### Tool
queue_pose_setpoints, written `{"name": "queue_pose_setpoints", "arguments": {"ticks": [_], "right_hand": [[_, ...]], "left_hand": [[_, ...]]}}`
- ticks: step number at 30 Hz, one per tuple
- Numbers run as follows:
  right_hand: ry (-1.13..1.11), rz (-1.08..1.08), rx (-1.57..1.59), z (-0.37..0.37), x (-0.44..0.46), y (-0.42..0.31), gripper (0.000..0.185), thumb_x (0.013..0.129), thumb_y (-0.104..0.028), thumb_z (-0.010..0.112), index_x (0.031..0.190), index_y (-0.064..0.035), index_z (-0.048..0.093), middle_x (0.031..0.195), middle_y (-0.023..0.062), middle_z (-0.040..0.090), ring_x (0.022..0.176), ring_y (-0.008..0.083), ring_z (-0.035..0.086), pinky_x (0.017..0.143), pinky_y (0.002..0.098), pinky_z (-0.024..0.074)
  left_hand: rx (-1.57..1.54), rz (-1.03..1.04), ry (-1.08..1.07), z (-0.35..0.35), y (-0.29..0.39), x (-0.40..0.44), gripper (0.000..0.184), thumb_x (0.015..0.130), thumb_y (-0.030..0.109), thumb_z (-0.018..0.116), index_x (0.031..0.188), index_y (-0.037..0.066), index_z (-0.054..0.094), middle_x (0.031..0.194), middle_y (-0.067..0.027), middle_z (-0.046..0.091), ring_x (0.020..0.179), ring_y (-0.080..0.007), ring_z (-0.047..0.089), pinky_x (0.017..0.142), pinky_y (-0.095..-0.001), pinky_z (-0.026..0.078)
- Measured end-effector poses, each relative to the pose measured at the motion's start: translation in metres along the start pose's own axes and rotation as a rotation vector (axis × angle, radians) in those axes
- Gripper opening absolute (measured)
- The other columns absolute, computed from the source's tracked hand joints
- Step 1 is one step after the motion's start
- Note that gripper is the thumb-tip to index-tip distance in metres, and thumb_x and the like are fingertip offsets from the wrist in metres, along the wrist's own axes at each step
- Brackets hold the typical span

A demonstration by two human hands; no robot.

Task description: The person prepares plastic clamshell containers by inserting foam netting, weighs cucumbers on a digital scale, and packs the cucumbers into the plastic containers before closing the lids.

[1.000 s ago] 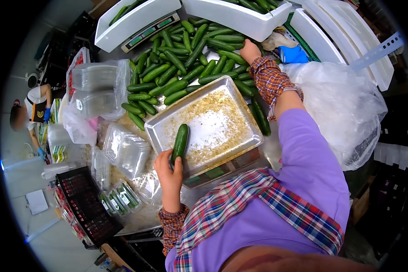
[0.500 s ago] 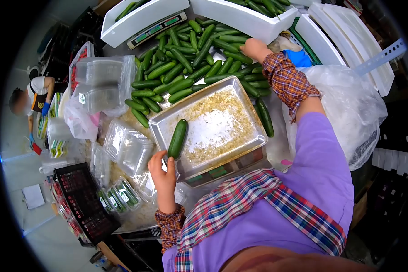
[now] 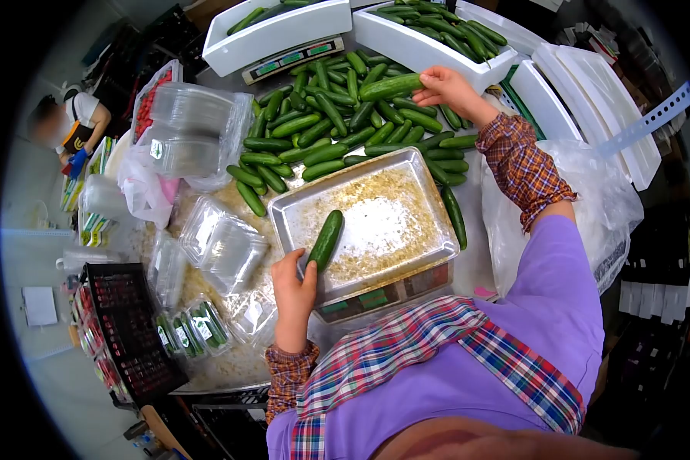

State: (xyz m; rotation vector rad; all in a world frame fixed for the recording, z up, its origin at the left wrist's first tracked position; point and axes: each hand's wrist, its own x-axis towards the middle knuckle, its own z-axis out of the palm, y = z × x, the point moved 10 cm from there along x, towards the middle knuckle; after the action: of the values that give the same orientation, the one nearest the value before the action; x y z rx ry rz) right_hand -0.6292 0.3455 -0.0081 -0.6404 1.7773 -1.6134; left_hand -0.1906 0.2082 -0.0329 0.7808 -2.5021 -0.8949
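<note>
My left hand [image 3: 293, 297] is at the left rim of a shallow metal tray [image 3: 441, 230], thumb and fingers closed about the lower end of a cucumber [image 3: 326, 239]. That cucumber slants over the tray's left side. My right hand [image 3: 454, 92] is at the far side, fingers pinching one end of a lighter green cucumber [image 3: 389, 87], which points left above a heap of cucumbers [image 3: 330, 115]. Crumbly tan residue covers much of the tray floor. Beneath the tray, a box-like base [image 3: 387, 291] shows a green display.
White foam boxes [image 3: 280, 32] of cucumbers stand behind the heap, one on a scale [image 3: 295, 57]. Clear plastic trays [image 3: 222, 245], packed cucumbers [image 3: 193, 328] and a black crate [image 3: 126, 330] are left. Plastic bags [image 3: 567, 207] lie right. A person [image 3: 80, 126] is at far left.
My right hand has lifted a cucumber off the heap and drawn it slightly back. My left hand stays at its cucumber. The view has shifted a little.
</note>
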Motion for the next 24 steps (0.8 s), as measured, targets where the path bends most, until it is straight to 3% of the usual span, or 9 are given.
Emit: {"name": "queue_pose_setpoints", "arguments": {"ticks": [5, 9, 13, 15, 17, 20, 23, 24], "right_hand": [[-0.036, 0.062, 0.201, 0.024, 0.016, 0.013, 0.034, 0.093, -0.023, 0.051, 0.106, 0.0077, 0.048, 0.097, 0.0191, 0.058, 0.083, 0.025, 0.063, 0.074, 0.0331, 0.0561], [-0.002, 0.14, 0.182, 0.039, 0.053, 0.027, 0.036, 0.091, -0.024, 0.052, 0.103, 0.0102, 0.048, 0.093, 0.0197, 0.058, 0.078, 0.0256, 0.063, 0.07, 0.0338, 0.0569], [0.021, 0.0, 0.208, 0.063, 0.119, -0.019, 0.037, 0.093, -0.021, 0.049, 0.106, 0.0132, 0.048, 0.095, 0.0244, 0.06, 0.08, 0.0295, 0.065, 0.071, 0.033, 0.0576], [-0.027, -0.186, 0.406, 0.078, 0.176, -0.067, 0.045, 0.095, -0.021, 0.045, 0.121, 0.0156, 0.037, 0.112, 0.0317, 0.053, 0.095, 0.0341, 0.062, 0.082, 0.0355, 0.0554], [-0.233, -0.166, 0.681, 0.111, 0.183, -0.124, 0.055, 0.097, -0.022, 0.041, 0.133, 0.0136, 0.02, 0.126, 0.0355, 0.039, 0.109, 0.0371, 0.054, 0.092, 0.0379, 0.0506], [-0.272, -0.19, 0.475, 0.146, 0.151, -0.146, 0.061, 0.098, -0.025, 0.038, 0.138, 0.0101, 0.007, 0.134, 0.0361, 0.028, 0.115, 0.0384, 0.049, 0.096, 0.0401, 0.0471], [-0.338, -0.074, 0.271, 0.164, 0.135, -0.093, 0.051, 0.097, -0.025, 0.04, 0.131, 0.0106, 0.027, 0.126, 0.0285, 0.046, 0.111, 0.0345, 0.053, 0.093, 0.0385, 0.049], [-0.297, 0.016, 0.196, 0.159, 0.121, -0.073, 0.043, 0.095, -0.025, 0.047, 0.124, 0.0063, 0.04, 0.117, 0.0192, 0.056, 0.104, 0.0277, 0.058, 0.087, 0.035, 0.0516]], "left_hand": [[-0.016, -0.008, -0.027, 0.0, 0.004, 0.001, 0.026, 0.077, 0.01, 0.066, 0.101, 0.001, 0.061, 0.096, -0.0168, 0.061, 0.091, -0.0337, 0.053, 0.082, -0.0398, 0.042], [-0.017, 0.002, -0.029, -0.001, 0.001, 0.002, 0.025, 0.077, 0.011, 0.066, 0.1, 0.002, 0.061, 0.093, -0.016, 0.061, 0.087, -0.033, 0.054, 0.079, -0.0392, 0.044], [-0.01, 0.044, -0.028, 0.0, 0.003, 0.003, 0.023, 0.077, 0.011, 0.066, 0.098, 0.002, 0.062, 0.09, -0.0157, 0.061, 0.084, -0.0326, 0.055, 0.076, -0.0394, 0.044], [-0.01, 0.045, -0.027, 0.002, 0.001, 0.003, 0.023, 0.077, 0.011, 0.066, 0.098, 0.002, 0.062, 0.089, -0.0153, 0.062, 0.084, -0.0326, 0.055, 0.075, -0.0394, 0.044], [-0.016, 0.037, -0.029, 0.003, 0.002, 0.002, 0.022, 0.077, 0.011, 0.065, 0.098, 0.002, 0.062, 0.089, -0.0149, 0.062, 0.083, -0.0325, 0.055, 0.075, -0.0394, 0.044], [-0.012, 0.04, -0.014, -0.001, 0.002, 0.003, 0.022, 0.077, 0.011, 0.065, 0.098, 0.002, 0.062, 0.09, -0.0147, 0.062, 0.084, -0.0325, 0.054, 0.076, -0.0395, 0.044], [-0.007, 0.058, -0.009, -0.003, 0.007, 0.002, 0.024, 0.077, 0.011, 0.065, 0.098, 0.001, 0.061, 0.091, -0.0152, 0.062, 0.085, -0.0329, 0.054, 0.076, -0.0398, 0.044], [-0.003, 0.06, -0.016, -0.003, 0.008, 0.001, 0.024, 0.077, 0.011, 0.066, 0.099, 0.001, 0.061, 0.092, -0.0155, 0.062, 0.085, -0.0331, 0.054, 0.076, -0.0399, 0.044]]}}
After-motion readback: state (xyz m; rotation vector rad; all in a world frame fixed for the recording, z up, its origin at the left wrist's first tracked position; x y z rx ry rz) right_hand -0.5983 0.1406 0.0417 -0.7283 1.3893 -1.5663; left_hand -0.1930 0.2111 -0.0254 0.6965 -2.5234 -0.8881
